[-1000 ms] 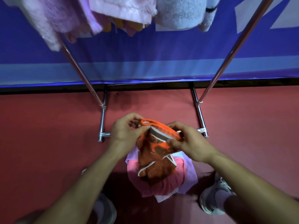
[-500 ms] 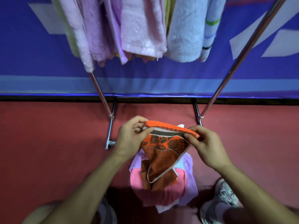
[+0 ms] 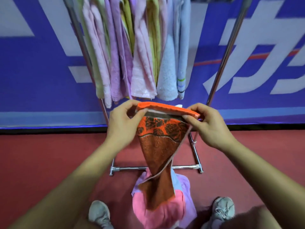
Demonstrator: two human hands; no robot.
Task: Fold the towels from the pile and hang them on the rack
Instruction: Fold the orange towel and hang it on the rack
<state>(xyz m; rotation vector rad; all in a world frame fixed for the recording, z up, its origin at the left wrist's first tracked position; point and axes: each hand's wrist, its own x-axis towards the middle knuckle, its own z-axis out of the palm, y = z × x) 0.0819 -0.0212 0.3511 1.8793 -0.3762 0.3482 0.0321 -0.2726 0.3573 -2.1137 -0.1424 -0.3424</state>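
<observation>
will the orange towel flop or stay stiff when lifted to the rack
Probably floppy: the orange towel hangs limp and tapering below its held top edge. Likely light: the left hand and right hand carry it with fingertip pinches.

A deep blue banner (image 3: 41, 66) covers the back wall from 9 to 3 o'clock, printed with large white characters (image 3: 14, 19) (cropped too tightly to read) and a thin red stroke (image 3: 264, 55) toward 2 o'clock. A paler blue band (image 3: 49, 117) runs along its foot above a dark strip (image 3: 49, 131). The matte red floor (image 3: 41, 159) spreads toward 6 o'clock under soft, even light.
</observation>
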